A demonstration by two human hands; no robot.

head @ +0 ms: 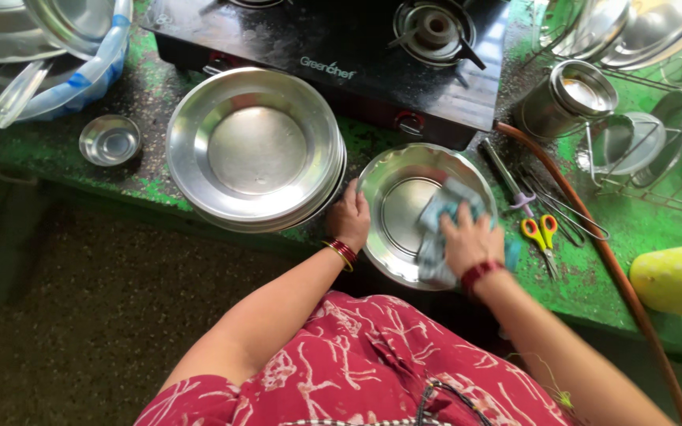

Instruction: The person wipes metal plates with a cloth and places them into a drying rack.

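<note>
A round steel plate (395,189) rests on the green counter's front edge. My left hand (349,216) grips its left rim, fingers curled over the edge. Inside the plate, my right hand (467,241) presses a blue-grey checked cloth (436,237) against its right side. A stack of larger steel plates (252,150) sits just to the left, close to my left hand.
A black gas stove (341,55) stands behind the plates. A small steel bowl (110,140) lies at the left. Yellow-handled scissors (540,233), tongs, an orange hose (609,260), a steel canister (566,99), a dish rack and a yellow container (676,280) crowd the right.
</note>
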